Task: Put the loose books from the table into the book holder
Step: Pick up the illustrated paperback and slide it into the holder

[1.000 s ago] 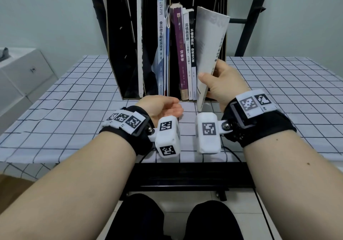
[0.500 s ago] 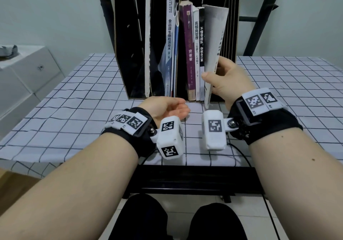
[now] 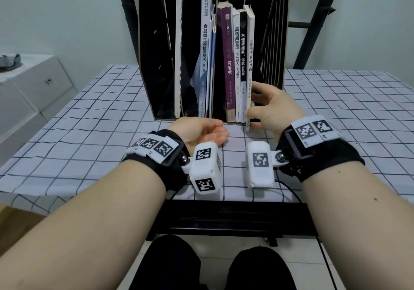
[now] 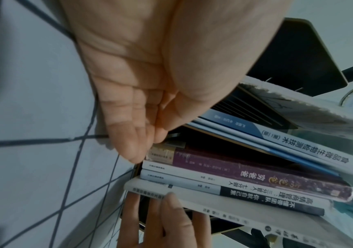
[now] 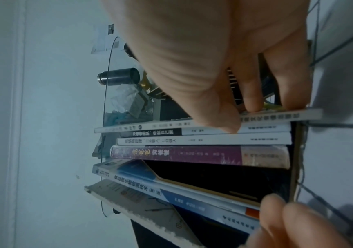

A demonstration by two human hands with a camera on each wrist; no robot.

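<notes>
The black book holder (image 3: 278,43) stands on the checked table straight ahead. Its right compartment holds a purple book (image 3: 226,54), a white one and a black-spined one, all upright. Against them stands a thin white book (image 3: 250,49), spine toward me, its lower end jutting slightly out of the holder. My right hand (image 3: 252,100) pinches that book low down, thumb at the spine, fingers on its right cover; the right wrist view shows the same hold on the thin book (image 5: 288,114). My left hand (image 3: 208,130) rests palm up, holding nothing, on the cloth before the holder.
A tall blue-and-white book (image 3: 207,43) leans in the middle compartment, and a thin pale one (image 3: 177,43) stands further left. A white cabinet (image 3: 33,88) sits beside the table on the left. Black frame bars (image 3: 313,32) rise behind the holder.
The thin white book went from tilted, with its cover showing, to upright in the holder beside the black-spined book, and my right hand went in with it. My left hand stayed put.
</notes>
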